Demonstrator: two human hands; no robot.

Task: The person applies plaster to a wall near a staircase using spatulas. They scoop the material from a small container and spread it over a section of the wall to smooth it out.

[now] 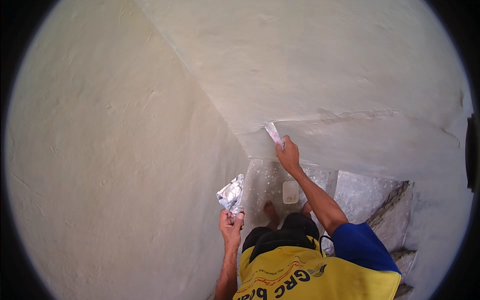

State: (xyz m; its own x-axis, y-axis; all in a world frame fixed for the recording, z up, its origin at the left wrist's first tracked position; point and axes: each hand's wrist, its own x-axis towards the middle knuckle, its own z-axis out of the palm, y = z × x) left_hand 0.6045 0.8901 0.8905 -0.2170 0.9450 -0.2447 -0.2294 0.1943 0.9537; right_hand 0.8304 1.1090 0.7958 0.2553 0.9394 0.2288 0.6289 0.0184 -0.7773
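Cream plaster covers nearly everything in view: a broad left wall [110, 165] meets a right wall [310, 65] at a corner that runs down toward the person. Both walls look skimmed already, smooth in the main but with faint ripples and trowel marks. On the right wall a long ridge [350, 116] runs sideways, a raised, rougher line where the coat seems not yet levelled; the band below it reads slightly greyer and may be damper, though that is a judgement. So most of the surface seems coated, and what is left is smoothing this seam and the corner beside it.

Below, a speckled grey floor [265, 182] shows splashes of white, with steps [395, 220] at the right and a pale small slab [290, 192] lying near a bare foot [271, 211].

Right hand [288, 154] is closed around the handle of a putty knife [274, 134], arm stretched up, the blade tip pressed to the wall at the left end of the ridge. Left hand [231, 222] is held low by the chest, fingers curled around the handle of a second, wider blade [231, 193], which carries lumps of white filler and touches no wall.
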